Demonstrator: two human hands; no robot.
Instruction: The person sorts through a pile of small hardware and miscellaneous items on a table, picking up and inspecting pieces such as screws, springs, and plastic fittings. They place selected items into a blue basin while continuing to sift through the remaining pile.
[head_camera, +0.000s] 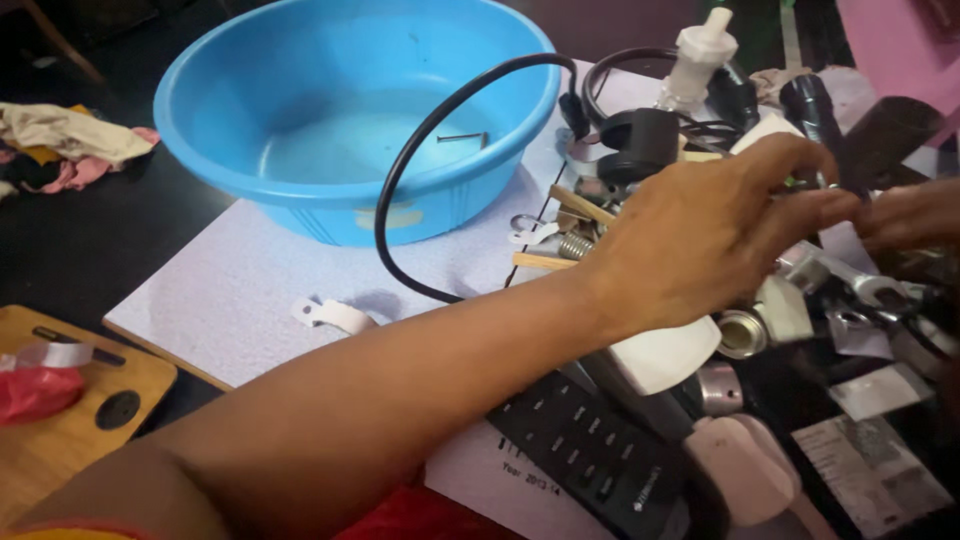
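Left hand (700, 240) is reaching across, fingers half curled and pinching toward a small dark part (832, 185) at three o'clock, where the right hand (915, 215) is meeting it; grip unclear. Its forearm is crossing the black cable (400, 170), so snagging it is risking dragging clutter off the sheet

blue basin (300, 190), black cable (395, 190), white clip (335, 315), black remote (590, 455), red bag (35, 390).

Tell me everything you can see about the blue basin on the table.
The blue basin is round, wide and shallow, seemingly of glossy plastic, with a rolled rim. It stands upright on a pale sheet at the back of the table. Inside lies only a small dark metal piece, perhaps a nail. A black cable arcs across its right rim. A pale patch marks its front wall. Neither hand touches it.
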